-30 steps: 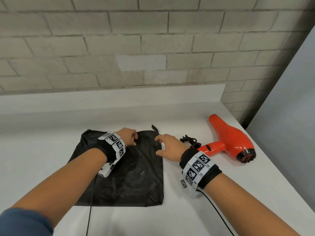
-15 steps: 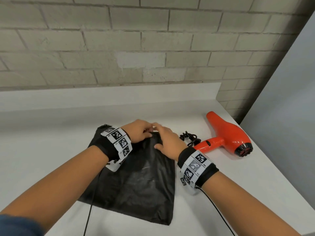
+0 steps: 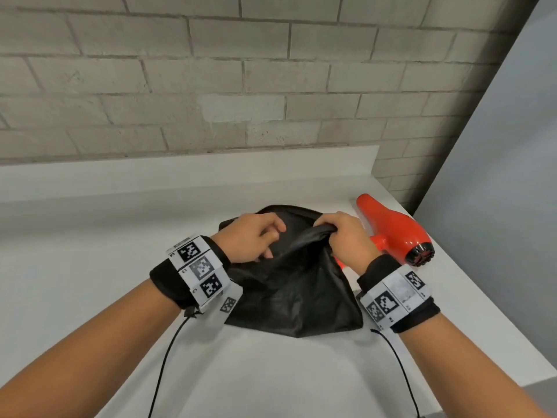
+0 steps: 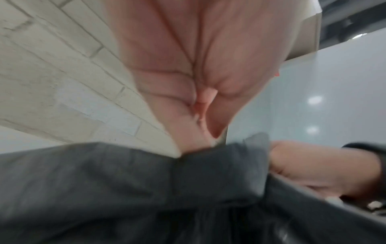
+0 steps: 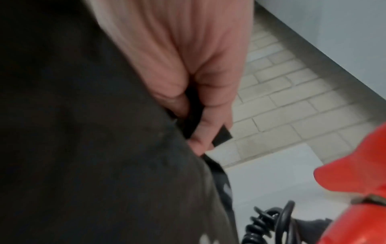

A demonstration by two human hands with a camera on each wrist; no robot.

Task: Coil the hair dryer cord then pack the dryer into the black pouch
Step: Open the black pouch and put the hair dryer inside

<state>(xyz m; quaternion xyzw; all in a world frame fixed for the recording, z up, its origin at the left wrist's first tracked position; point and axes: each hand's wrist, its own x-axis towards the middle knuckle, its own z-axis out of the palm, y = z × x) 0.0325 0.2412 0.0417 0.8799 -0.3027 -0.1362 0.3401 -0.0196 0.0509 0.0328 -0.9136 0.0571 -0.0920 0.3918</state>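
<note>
I have the black pouch (image 3: 295, 285) on the counter (image 3: 90, 267), opening its mouth: right hand (image 3: 346, 239) pinches the rim, left hand (image 3: 250, 236) curls on the other edge. The dryer (image 3: 394, 233) lies just right, cord (image 5: 269, 226) bunched; next, 1 hand lifts it in.

Thin black cloth pouch (image 3: 294, 285), faintly sheened and creased. Glossy orange plastic hair dryer (image 3: 391, 230) with black coiled rubbery cord (image 5: 269, 226). Smooth matt white counter (image 3: 90, 242); rough pale brick wall (image 3: 211, 86).

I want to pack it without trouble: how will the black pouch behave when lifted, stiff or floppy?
Probably floppy: the black pouch bunches and creases where the right hand grips it. Likely light, since it lifts by one edge. Its mouth may sag shut unless held open.
</note>
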